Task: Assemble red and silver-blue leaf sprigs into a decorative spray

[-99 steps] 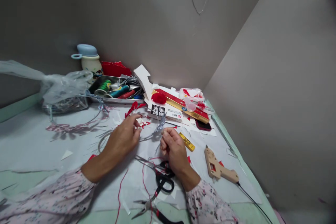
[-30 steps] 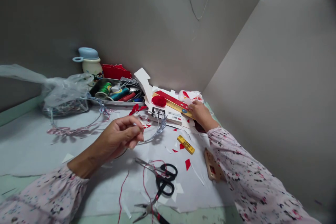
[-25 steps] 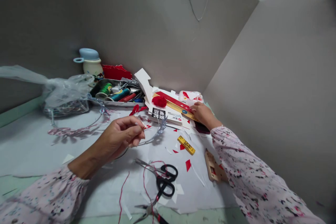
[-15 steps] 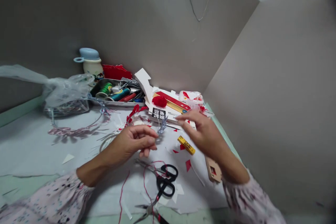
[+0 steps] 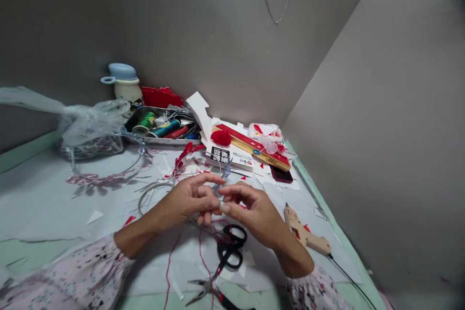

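Note:
My left hand [image 5: 198, 199] is closed, its thumb and fingers pinched at the lower end of a blue-grey leafy sprig [image 5: 226, 170]. The sprig points up beside a thin pale wire curve, and its lower end is hidden behind fingers. My right hand [image 5: 250, 207] meets it from the right, thumb and forefinger nearly together at the left fingertips. Anything between those right fingers is too small to make out. Below the hands lie black-handled scissors [image 5: 232, 249], red thread [image 5: 202, 247] and pliers [image 5: 207, 286]. A red-decorated hoop [image 5: 183, 155] lies just behind.
A glue gun [image 5: 303, 232] with a cord lies right, near a phone [image 5: 281, 174] and a red-gold box [image 5: 254, 147]. At the back stand a tray [image 5: 167, 142] of thread spools, a bottle [image 5: 127, 88] and a plastic bag [image 5: 90, 126]. A decorated hoop [image 5: 109, 177] lies left.
My right hand has moved left and down to meet my left hand's fingertips. The glue gun and phone now show in full or in part, and the yellow packet is hidden.

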`<state>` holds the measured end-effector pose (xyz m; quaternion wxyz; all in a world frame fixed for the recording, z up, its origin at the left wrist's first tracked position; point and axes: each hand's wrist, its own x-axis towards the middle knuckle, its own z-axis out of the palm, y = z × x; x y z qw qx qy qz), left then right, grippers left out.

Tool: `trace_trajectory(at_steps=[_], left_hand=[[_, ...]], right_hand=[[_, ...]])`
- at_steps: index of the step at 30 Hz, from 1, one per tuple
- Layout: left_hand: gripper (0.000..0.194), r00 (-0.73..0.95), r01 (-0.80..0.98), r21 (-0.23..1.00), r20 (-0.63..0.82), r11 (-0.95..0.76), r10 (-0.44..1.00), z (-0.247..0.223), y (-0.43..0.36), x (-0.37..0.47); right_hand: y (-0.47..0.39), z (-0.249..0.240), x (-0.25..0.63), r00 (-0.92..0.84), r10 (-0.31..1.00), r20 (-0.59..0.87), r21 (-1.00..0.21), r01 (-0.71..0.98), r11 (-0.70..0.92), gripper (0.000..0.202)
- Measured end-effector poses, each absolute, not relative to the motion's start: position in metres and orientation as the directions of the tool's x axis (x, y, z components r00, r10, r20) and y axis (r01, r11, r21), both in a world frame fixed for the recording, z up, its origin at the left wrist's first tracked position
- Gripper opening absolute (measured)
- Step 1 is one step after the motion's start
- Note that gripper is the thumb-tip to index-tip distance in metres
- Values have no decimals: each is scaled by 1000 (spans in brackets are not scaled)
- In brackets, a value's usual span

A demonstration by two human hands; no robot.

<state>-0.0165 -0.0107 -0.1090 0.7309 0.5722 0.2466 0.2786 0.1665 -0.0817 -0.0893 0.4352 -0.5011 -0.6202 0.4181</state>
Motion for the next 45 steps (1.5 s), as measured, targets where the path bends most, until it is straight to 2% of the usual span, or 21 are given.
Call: trace_trajectory(at_steps=[3,9,14,23,25,27,29,31,32,34,41,43,45], left_hand=[[39,719,-121,976,-40,182,694,-110,-12,-16],[29,724,-98,985,-29,144,689,-113,-10,-16],[21,654,-28,999,-9,35,757,-111,-13,-15],[21,562,106,990,19,-94,827,-101,-16,-13],[23,528,137,986,13,-100,849,-103,-15,-13],[25,508,165,982,0,-97,861,-105,-15,-13],[25,513,185,978,-13,-96,858,-108,-14,-12],[25,510,197,975,-13,-102,860,-110,-15,-11],[25,503,205,973,-11,-107,864,-111,-15,-11],[26,491,233,965,-8,-122,871,-113,-15,-11],[25,486,352,898,65,-264,871,-118,-13,-12],[26,489,351,888,96,-296,867,-118,-13,-13],[25,485,345,885,116,-312,867,-117,-13,-13]], right_hand=[[-82,-92,162,-71,990,122,-957,255,136,13],[-79,-98,161,13,994,110,-970,218,104,17],[-77,-99,161,111,987,113,-973,215,87,17],[-78,-93,161,169,973,156,-945,311,97,20],[-76,-91,172,205,965,165,-917,393,73,21],[-74,-92,187,222,954,204,-782,623,22,17],[-72,-96,202,190,966,176,-504,860,-77,15],[-71,-103,211,192,978,78,-242,956,-168,18],[-70,-108,214,204,978,40,-160,968,-195,19],[-68,-116,215,217,976,3,-90,972,-216,20],[-63,-111,216,254,967,2,-99,963,-252,18],[-65,-101,218,207,978,17,-203,959,-199,16],[-69,-95,217,98,994,53,-442,894,-64,15]])
